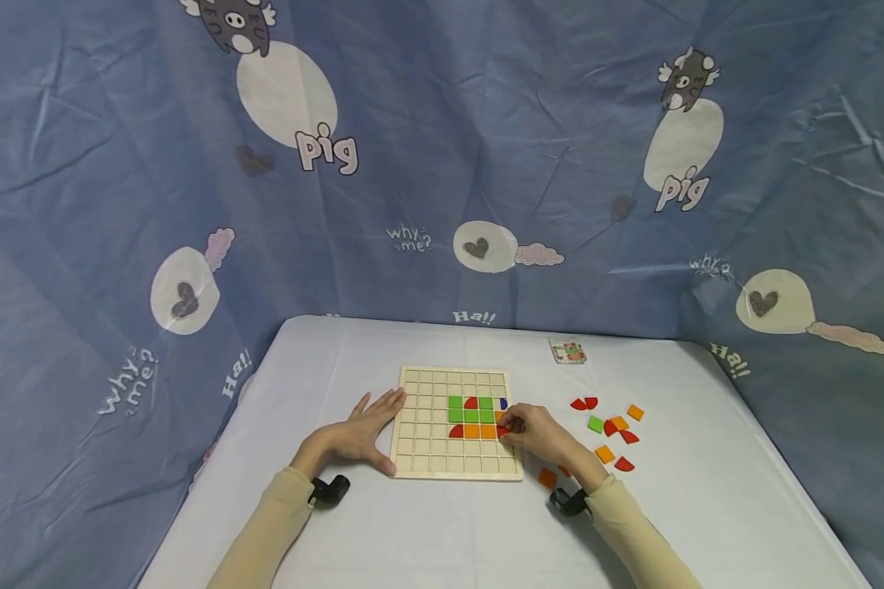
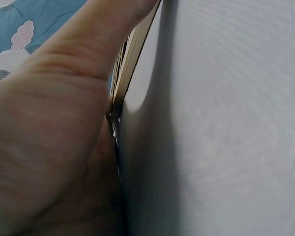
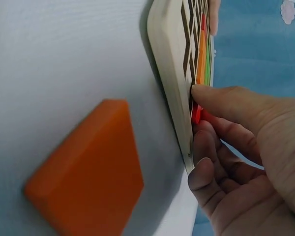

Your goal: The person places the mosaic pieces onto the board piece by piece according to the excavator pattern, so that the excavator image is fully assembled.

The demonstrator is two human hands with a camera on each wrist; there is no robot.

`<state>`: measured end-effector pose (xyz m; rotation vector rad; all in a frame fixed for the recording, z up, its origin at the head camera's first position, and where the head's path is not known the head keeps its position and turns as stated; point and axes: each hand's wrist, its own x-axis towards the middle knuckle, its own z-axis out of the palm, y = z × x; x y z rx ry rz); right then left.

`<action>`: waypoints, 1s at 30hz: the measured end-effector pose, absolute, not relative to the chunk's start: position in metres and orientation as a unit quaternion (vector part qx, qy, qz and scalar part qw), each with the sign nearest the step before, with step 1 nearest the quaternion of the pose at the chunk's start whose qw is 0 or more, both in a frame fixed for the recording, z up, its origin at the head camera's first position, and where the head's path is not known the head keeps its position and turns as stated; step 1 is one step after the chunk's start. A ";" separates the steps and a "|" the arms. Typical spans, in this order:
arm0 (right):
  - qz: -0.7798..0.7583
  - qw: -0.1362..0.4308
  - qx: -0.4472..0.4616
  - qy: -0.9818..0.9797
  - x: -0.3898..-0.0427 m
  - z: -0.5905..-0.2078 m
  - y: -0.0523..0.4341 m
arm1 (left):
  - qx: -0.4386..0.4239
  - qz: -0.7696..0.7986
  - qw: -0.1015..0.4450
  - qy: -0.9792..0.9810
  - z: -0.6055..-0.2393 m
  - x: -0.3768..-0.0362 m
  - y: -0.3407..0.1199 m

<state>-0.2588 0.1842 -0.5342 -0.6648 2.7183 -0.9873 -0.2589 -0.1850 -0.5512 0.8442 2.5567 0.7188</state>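
Note:
A wooden grid board point(image 1: 430, 458) lies on the white table, with green, orange, red and blue tiles point(image 1: 471, 415) set in its right half. My left hand point(image 1: 364, 429) lies flat with straight fingers against the board's left edge point(image 2: 130, 54). My right hand point(image 1: 530, 431) pinches a red tile point(image 3: 196, 114) at the board's right edge point(image 3: 169, 73), in the row of orange tiles. In the head view that red tile point(image 1: 502, 430) peeks out between thumb and fingers.
Loose red, orange and green tiles point(image 1: 611, 425) are scattered right of the board. One orange square point(image 3: 86, 167) lies close to my right wrist. A small picture card point(image 1: 568, 352) sits at the table's far side. Blue printed cloth hangs all around.

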 end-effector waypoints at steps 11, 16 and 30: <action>-0.328 0.013 -0.161 0.931 -0.274 -0.529 0.219 | 0.296 0.261 0.174 0.902 -0.548 -0.258 -0.185; -0.293 -0.015 -0.104 0.950 -0.284 -0.529 0.253 | 0.302 0.261 0.174 0.900 -0.546 -0.259 -0.186; -0.256 -0.024 -0.019 0.966 -0.286 -0.536 0.285 | 0.305 0.259 0.172 0.900 -0.550 -0.257 -0.186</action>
